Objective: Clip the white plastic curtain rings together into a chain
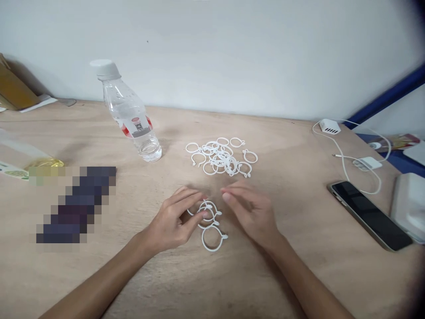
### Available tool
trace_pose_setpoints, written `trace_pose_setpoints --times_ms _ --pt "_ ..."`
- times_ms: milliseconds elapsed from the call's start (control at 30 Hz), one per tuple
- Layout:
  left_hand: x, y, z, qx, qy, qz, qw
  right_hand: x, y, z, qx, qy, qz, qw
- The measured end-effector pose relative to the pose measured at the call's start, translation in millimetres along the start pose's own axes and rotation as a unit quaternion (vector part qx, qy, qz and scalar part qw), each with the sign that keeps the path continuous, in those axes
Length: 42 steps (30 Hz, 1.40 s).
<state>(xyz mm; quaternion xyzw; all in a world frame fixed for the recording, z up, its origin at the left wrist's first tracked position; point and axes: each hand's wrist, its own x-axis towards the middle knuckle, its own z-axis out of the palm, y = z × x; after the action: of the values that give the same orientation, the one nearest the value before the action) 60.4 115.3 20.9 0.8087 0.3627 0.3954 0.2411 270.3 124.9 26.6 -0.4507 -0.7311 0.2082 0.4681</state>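
Observation:
My left hand [175, 217] is closed in a pinch on a white plastic ring [207, 206], its thumb and forefinger at the ring's clasp end. Below and around these fingers lie a few more of the same rings, the nearest a closed ring [203, 243] flat on the table. My right hand [250, 210], slightly blurred, hovers just to the right with thumb and forefinger drawn together. Nothing shows between those fingertips. Beyond both hands spreads a pile of white rings [219, 155], some closed and at least one open at its clasp.
A clear water bottle [134, 119] with a white cap stands left of the pile on the wooden table [172, 283]. To the right are a phone [370, 215], a white cable [343, 166] and a white charger [330, 126]. A pixelated dark area covers something at left.

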Motion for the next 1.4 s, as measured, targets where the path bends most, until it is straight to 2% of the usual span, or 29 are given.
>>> trace_pose_setpoints --times_ms 67,133,200,300,400,500,733,833,900,1000,1067,1100,1233,1400 --pt "0 -1 0.9 0.001 0.004 0.006 1.000 5 14 -11 -0.122 0.099 0.029 0.987" --pt "0 -2 1.1 0.006 -0.009 0.009 1.000 7 31 -19 -0.223 0.134 0.060 0.964" --pt "-1 -1 0.9 0.007 -0.033 0.007 0.999 7 45 -22 -0.276 0.118 0.099 0.949" --pt "0 0 0.4 0.000 -0.069 0.015 0.997 4 54 -20 -0.323 0.060 0.149 0.933" --pt "1 1 0.0 -0.010 -0.086 0.030 0.996 3 51 -17 -0.323 0.044 0.171 0.930" --pt "2 2 -0.7 -0.012 -0.102 0.027 0.994 4 47 -17 -0.309 0.063 0.183 0.931" --pt "2 2 -2.9 -0.001 -0.117 0.019 0.993 11 51 -28 -0.289 0.199 0.201 0.915" --pt "1 1 -2.4 0.012 -0.110 0.015 0.994 13 47 -29 -0.200 0.241 0.183 0.932" --pt "1 0 -1.4 0.021 -0.091 0.002 0.996 12 39 -22 -0.117 0.222 0.157 0.955" --pt "1 -1 -0.1 0.032 -0.044 -0.021 0.998 6 20 -6 -0.026 0.107 0.074 0.991" --pt "0 -2 0.0 0.039 -0.019 -0.033 0.999 1 7 5 0.033 0.037 0.021 0.999" --pt "0 -2 0.0 0.040 -0.011 -0.038 0.998 -1 2 8 0.059 0.023 0.010 0.998" --pt "1 -2 -0.6 0.023 -0.007 -0.035 0.999 -3 -9 11 0.121 0.010 0.021 0.992" --pt "1 0 -0.2 0.009 -0.010 -0.052 0.999 -3 -7 8 0.199 -0.031 0.070 0.977"
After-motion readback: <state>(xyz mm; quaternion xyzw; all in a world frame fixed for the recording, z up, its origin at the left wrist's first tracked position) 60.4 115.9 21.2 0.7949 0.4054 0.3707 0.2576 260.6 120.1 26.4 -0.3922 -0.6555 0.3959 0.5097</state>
